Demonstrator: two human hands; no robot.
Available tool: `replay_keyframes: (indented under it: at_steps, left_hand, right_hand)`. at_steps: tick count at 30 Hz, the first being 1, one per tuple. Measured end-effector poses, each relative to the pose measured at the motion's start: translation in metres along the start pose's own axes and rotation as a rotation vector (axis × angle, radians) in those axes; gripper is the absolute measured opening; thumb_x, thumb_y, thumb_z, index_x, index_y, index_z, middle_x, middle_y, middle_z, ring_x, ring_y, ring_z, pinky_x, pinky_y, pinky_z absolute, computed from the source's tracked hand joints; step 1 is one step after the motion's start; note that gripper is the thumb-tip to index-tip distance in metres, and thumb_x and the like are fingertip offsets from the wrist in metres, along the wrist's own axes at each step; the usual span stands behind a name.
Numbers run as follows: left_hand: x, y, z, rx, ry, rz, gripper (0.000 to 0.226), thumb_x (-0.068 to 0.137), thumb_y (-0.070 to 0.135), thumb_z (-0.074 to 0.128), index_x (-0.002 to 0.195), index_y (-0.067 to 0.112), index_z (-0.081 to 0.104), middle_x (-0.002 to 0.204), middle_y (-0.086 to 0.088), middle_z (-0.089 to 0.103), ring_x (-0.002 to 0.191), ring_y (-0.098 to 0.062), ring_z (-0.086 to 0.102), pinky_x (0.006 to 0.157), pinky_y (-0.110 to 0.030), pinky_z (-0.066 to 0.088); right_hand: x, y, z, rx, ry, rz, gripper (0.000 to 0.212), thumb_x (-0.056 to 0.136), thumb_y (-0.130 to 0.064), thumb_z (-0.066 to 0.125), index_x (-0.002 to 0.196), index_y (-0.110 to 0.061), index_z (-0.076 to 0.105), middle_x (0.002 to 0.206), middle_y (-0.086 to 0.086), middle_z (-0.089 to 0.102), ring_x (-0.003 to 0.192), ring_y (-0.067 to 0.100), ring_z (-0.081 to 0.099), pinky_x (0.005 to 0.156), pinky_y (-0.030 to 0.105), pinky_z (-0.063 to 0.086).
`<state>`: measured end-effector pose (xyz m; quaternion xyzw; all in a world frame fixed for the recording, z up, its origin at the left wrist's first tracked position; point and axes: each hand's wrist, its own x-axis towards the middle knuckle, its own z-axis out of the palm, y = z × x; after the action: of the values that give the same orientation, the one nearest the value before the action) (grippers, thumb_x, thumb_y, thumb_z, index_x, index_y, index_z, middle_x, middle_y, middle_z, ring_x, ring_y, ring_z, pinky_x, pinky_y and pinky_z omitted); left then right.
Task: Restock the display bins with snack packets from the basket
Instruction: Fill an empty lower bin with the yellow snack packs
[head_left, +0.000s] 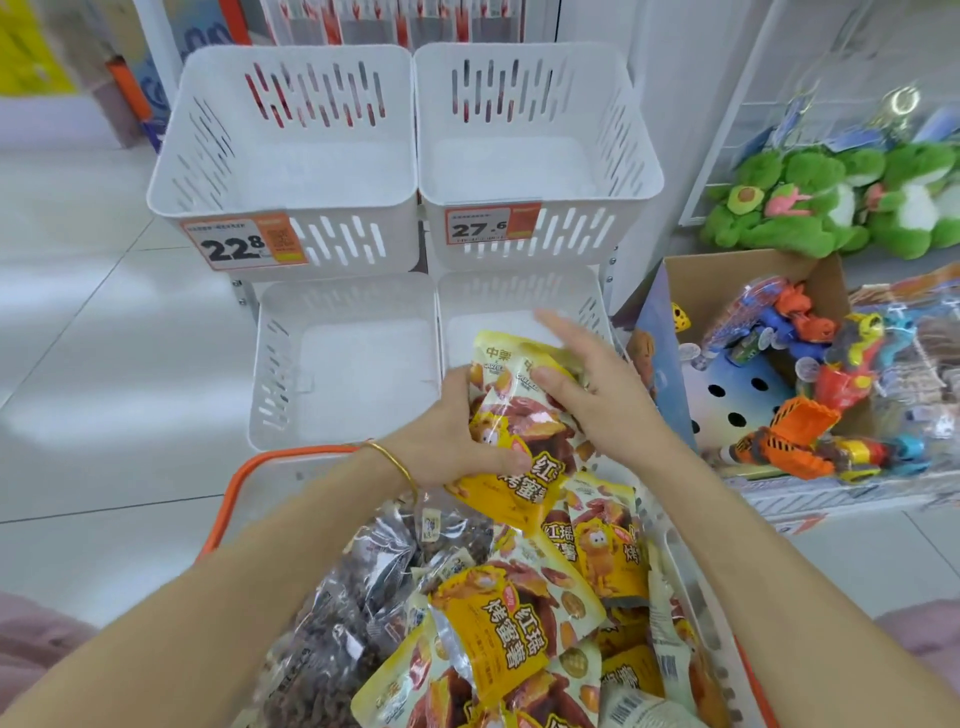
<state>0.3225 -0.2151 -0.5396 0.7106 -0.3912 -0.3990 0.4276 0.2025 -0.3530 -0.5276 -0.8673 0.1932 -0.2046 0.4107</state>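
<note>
Grip matters most here: the yellow packets (511, 410) we are moving sit as a loose bunch above the near edge of the lower right bin (597, 312), just past the far end of the basket (244, 478). Our left hand (452, 441) curls round the bunch's left side, thumb across the front. Our right hand (587, 395) clamps the top right, thumb on the printed face and fingers reaching over the back.

We judge the step in hand to be carrying this bunch into that bin. To do it well, we should press both thumbs firmly so no slick packet slides out, lower the bunch to the bin floor rather than drop it, and let go only once it rests there.

More packets (519, 634) and bags of dark snacks (337, 623) fill the basket. The lower left bin (270, 364) and the two upper bins (291, 104) show bare white floors, so we reckon the job has barely begun. A carton of toys (675, 275) stands just right of the bins.
</note>
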Motion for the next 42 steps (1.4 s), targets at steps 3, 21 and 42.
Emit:
replay_keyframes:
  at_steps: [3,21,42]
  left_hand:
    - [0.028,0.006,-0.014,0.065,-0.014,0.049,0.077,0.075,0.012,0.076,0.124,0.025,0.019,0.111,-0.001,0.054,0.092,-0.013,0.062,0.074,-0.025,0.056]
    - [0.184,-0.094,-0.016,1.008,0.037,0.004,0.067,0.095,0.039,0.047,0.149,0.017,0.014,0.156,-0.008,0.013,0.145,-0.024,0.008,0.117,-0.040,0.009]
    - [0.180,-0.088,-0.025,0.972,0.125,-0.053,0.066,0.085,-0.009,0.038,0.144,0.018,0.029,0.144,-0.008,0.039,0.125,-0.029,0.042,0.099,-0.035,0.038]
  right_hand:
    - [0.026,0.008,-0.027,0.115,-0.159,0.161,0.096,0.077,-0.039,0.073,0.148,-0.040,0.009,0.127,-0.018,0.040,0.107,-0.004,0.051,0.091,0.018,0.046]
    - [0.123,0.158,0.008,-0.748,0.131,-0.007,0.029,0.085,-0.008,0.059,0.113,-0.014,0.064,0.117,0.008,0.062,0.092,0.036,0.063,0.066,0.039,0.050]
    - [0.136,0.187,0.040,-0.299,-0.455,0.281,0.069,0.078,0.010,0.062,0.137,-0.019,0.042,0.142,0.011,0.036,0.132,0.025,0.036,0.099,0.019,0.028]
